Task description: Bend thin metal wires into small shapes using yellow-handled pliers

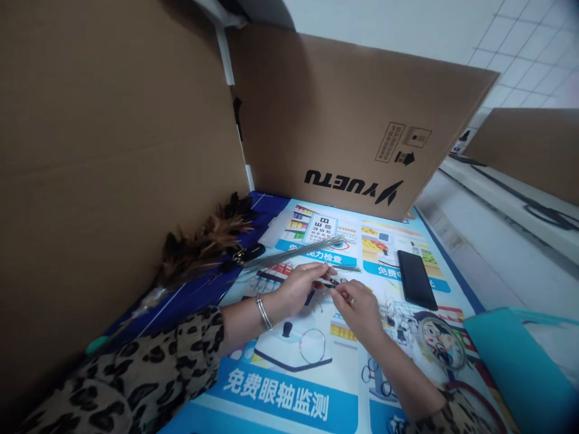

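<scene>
My left hand [299,288], with a silver bangle at the wrist, is closed with thumb and fingertips pinched. My right hand [359,306] meets it from the right, its fingertips pinched too. Between the fingertips shows a small dark piece [333,282], too small to name. Just beyond the hands lies a bundle of thin, straight metal wires [298,250]. To the right of my right hand are small loose dark and clear bits [400,322] and a round, clear-rimmed coil or roll [442,342].
A cardboard panel [353,120] stands behind, another [113,108] on the left. Brown feathers [203,241] lie along the left one. A black phone-like slab [416,280] rests at the right, a teal folder [520,367] nearer. A printed sheet [275,389] covers the table.
</scene>
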Demonstrator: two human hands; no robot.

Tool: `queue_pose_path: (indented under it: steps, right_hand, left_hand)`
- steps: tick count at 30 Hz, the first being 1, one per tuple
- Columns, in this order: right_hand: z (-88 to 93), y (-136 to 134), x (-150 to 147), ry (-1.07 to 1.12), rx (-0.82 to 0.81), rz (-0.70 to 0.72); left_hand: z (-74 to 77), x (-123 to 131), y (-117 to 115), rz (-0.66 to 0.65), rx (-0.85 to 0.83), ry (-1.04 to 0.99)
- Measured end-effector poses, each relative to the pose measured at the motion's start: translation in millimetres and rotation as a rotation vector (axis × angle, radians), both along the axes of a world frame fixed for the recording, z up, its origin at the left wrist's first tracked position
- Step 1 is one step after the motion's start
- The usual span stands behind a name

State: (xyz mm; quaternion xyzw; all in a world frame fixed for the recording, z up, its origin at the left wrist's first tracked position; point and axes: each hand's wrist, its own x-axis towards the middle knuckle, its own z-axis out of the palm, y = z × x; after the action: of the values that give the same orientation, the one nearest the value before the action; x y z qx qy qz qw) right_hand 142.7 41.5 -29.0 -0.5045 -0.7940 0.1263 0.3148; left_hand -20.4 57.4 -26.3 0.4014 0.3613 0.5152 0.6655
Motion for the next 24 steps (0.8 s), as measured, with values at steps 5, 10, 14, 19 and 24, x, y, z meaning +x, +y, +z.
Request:
queue_pose_path:
  steps: [5,10,14,19,24]
  right_hand:
    - [-2.4,-2.1,-4.2,0.070,-0.066,-0.075]
    - [-2.6,2.2,0.0,0.272,-0.234,-0.064]
    - [-3.2,5.9,4.2,0.448,-0.371,-0.056]
    - [-4.3,8.5,6.3,0.549,-0.412,-0.072]
    - [-1.8,8.5,6.7,0.625,-0.431,-0.024]
  left_hand:
    - [5.0,5.3,-9.6,-0.090,-0.082,-0.051]
    - [3.2,4.6,-10.2,-0.143,-0.087,-0.004]
    - [1.9,2.4,-7.4,-0.055,-0.026,0.101]
    - [7.1,-1.5,-4.6,0.150,0.200,0.236]
    - [8.8,-3.6,-4.9,0.199,0.334,0.431]
